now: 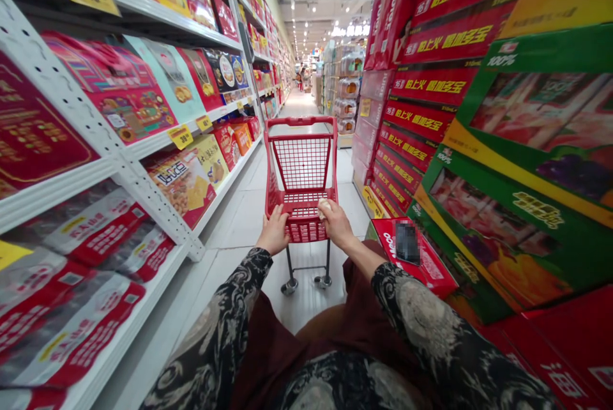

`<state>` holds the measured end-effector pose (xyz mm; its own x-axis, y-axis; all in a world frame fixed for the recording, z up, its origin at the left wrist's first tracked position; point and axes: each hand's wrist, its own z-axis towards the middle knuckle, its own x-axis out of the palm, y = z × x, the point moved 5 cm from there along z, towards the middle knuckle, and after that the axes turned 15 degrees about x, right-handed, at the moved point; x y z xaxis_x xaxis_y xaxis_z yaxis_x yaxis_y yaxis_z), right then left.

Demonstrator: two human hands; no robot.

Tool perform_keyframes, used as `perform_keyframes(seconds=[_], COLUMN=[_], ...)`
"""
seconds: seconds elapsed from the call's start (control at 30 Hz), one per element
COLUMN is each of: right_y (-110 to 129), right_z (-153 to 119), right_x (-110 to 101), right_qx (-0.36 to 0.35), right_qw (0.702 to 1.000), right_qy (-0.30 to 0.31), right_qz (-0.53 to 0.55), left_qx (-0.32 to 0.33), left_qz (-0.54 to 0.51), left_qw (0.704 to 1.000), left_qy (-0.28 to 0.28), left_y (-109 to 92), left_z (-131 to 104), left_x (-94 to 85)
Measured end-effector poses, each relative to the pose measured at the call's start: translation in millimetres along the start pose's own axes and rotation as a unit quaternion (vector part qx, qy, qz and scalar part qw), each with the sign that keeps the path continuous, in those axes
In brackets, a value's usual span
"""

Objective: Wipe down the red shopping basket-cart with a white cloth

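A small red shopping cart (301, 142) stands in front of me in the aisle, its basket of plastic mesh. At the near left corner of the cart, my left hand (274, 231) is closed over the rim, fingers pointing forward. My right hand (338, 223) pinches a crumpled whitish wipe (324, 207) against the near right corner; whether it is tissue or cloth I cannot tell. Beside my right forearm lies a red box (433, 269) with a dark, pixelated flat object (407, 242) on top.
Shelves (167, 142) of boxed snacks and bagged goods line the left side. Stacked red drink cartons (421, 100) and green fruit-juice boxes (507, 205) rise close on my right. The tiled floor (239, 218) runs ahead, with a stack of bottled goods (348, 87) farther along.
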<state>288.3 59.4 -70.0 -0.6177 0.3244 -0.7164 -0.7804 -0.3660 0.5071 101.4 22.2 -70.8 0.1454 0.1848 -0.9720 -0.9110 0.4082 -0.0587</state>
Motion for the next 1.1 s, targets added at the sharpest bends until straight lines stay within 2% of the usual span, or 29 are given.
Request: perform_keyframes(seconds=[0.1,0.23,0.33,0.47,0.57,0.63,0.7,0.8,0.87,0.97,1.1], right_y=[-14,-21,-8,23,34,26,8,-25,-35,-20,26], right_z=[-3,-8,-10,-13,-16,-18,-18,-18,-18,-21,-28], right_x=[-2,-1,6,24,30,26,13,-9,-15,-6,24], right_qx=[0.019,0.019,-0.006,-0.063,-0.103,-0.123,-0.121,-0.072,-0.039,-0.023,-0.075], right_qw=[0.998,0.995,0.997,0.998,0.994,0.992,0.991,0.993,0.994,0.996,0.997], right_qy=[-0.054,-0.087,-0.065,-0.029,-0.023,-0.029,-0.051,-0.092,-0.101,-0.087,-0.026], right_qz=[0.034,0.045,0.030,0.011,-0.006,-0.018,-0.022,-0.012,-0.006,0.003,0.015], left_qx=[0.017,-0.063,-0.077,-0.096,-0.072,-0.044,-0.032,-0.040,-0.060,-0.073,-0.072], left_qz=[0.020,0.044,0.052,0.078,0.098,0.107,0.108,0.102,0.096,0.083,0.072], left_qw=[0.999,0.996,0.995,0.992,0.992,0.993,0.993,0.993,0.993,0.994,0.994], left_qy=[-0.020,-0.048,-0.029,-0.002,0.015,0.021,0.026,0.032,0.029,0.027,0.027], left_y=[-6,-4,-6,-12,-20,-25,-28,-30,-32,-37,-43], left_z=[-3,-13,-13,-10,-10,-11,-12,-10,-8,-6,-5], left_x=[3.7,8.8,11.3,8.5,7.1,6.8,6.4,5.9,5.6,5.8,5.6])
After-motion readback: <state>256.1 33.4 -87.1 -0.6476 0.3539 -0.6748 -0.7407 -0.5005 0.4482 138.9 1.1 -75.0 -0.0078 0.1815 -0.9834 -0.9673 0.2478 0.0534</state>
